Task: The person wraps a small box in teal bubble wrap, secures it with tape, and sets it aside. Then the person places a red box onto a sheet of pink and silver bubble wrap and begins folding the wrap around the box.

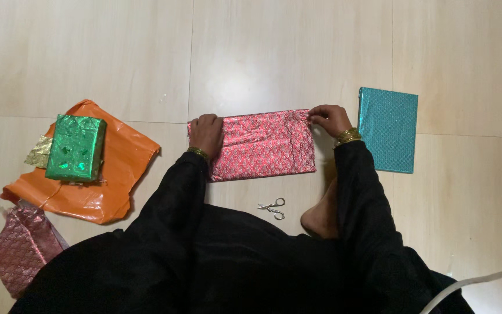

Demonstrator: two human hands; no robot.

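A flat parcel in shiny red patterned wrapping paper [265,145] lies on the tiled floor in front of me. My left hand [206,134] presses flat on its left end. At the parcel's top right corner, my right hand [329,119] pinches the paper's edge between its fingertips. Both arms wear black sleeves and gold bangles. Small silver scissors [273,208] rest on the floor just below the parcel, near my bare foot [321,215].
A teal wrapped flat box [388,129] lies to the right of my right hand. At left, a green wrapped box [76,147] sits on an orange plastic sheet [117,168], with a gold paper scrap [39,152] beside it. Pink patterned paper [21,247] lies lower left. A white cable [477,282] crosses lower right.
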